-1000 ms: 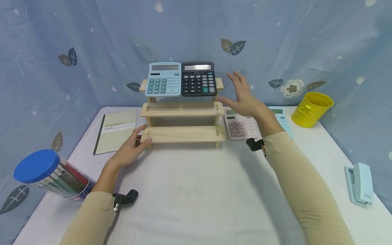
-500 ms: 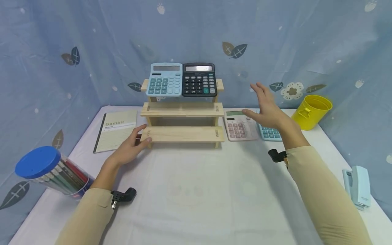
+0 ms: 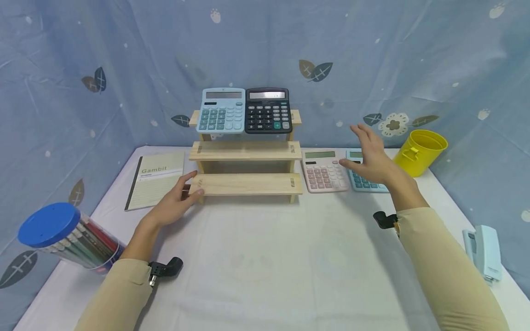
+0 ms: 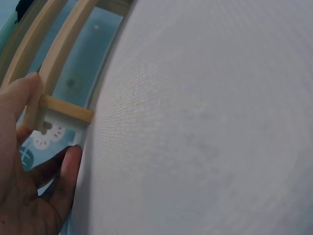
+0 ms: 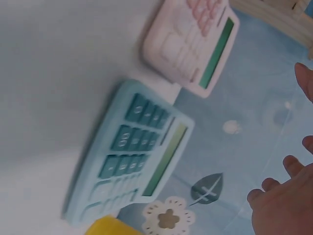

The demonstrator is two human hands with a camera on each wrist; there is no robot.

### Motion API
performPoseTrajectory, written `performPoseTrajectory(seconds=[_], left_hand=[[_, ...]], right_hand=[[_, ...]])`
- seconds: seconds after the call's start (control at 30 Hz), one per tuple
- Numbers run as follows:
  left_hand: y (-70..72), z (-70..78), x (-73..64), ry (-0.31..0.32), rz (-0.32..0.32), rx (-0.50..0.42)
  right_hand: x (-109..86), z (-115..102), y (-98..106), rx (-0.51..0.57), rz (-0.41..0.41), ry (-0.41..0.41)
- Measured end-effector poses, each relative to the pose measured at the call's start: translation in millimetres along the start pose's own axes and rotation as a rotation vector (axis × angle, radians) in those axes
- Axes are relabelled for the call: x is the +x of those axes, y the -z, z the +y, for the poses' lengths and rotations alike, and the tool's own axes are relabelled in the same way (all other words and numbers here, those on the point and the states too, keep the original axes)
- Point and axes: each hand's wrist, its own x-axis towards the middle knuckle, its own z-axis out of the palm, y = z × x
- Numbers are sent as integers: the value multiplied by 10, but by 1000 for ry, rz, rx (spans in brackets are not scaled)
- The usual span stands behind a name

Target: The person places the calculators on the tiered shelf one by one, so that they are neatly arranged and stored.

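Observation:
At the left end of the three-tier wooden shelf (image 3: 248, 185), my left hand (image 3: 174, 202) grips the lowest plank, thumb on its front edge and index finger behind. That thumb lies on the wood in the left wrist view too, the other fingers reaching past the end. A light blue calculator (image 3: 221, 110) and a black calculator (image 3: 268, 110) lean side by side on the top tier. My right hand (image 3: 370, 158), holding nothing, hovers with fingers spread over a second blue calculator (image 5: 129, 152), partly covering it in the head view. Left of that lies a pink calculator (image 3: 325, 171).
A Gambit notepad (image 3: 155, 179) lies left of the shelf. Beside my left forearm is a blue-lidded tub of pencils (image 3: 83, 236). A yellow bucket (image 3: 420, 154) stands at the back right, and a pale blue stapler (image 3: 484, 253) by the right edge. Patterned blue cloth walls enclose the table.
My right hand has moved from beside the black calculator rightward and down, over the second blue calculator, uncovering the pink one. My left hand keeps its place on the shelf.

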Motion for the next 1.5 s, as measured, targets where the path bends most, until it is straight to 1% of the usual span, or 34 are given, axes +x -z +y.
performPoseTrajectory(seconds=[0.2,0.4,0.57,0.6,0.83,1.0,1.1,1.33,1.5], left_hand=[[-7,-7,5,7,2,10],[-29,-16,24,19,-5,13],[-54,-27,33,8,-12,5],[-59,-24,34,1,-13,3],[-62,3,44,6,-17,0],[-49,22,35,12,-6,-10],[-45,27,36,8,-12,-11],[4,28,13,9,-2,-7],[5,11,23,6,-9,-10]], right_hand=[[-84,131,-34,19,-7,-55],[-145,266,-71,32,-14,-90],[-164,390,-117,24,-24,-130],[-168,417,-126,21,-30,-140],[-204,608,-155,16,-87,-211],[-211,661,-147,33,-118,-244],[-213,692,-145,33,-132,-266],[-134,705,-176,19,-188,-311],[-115,726,-184,11,-224,-355]])
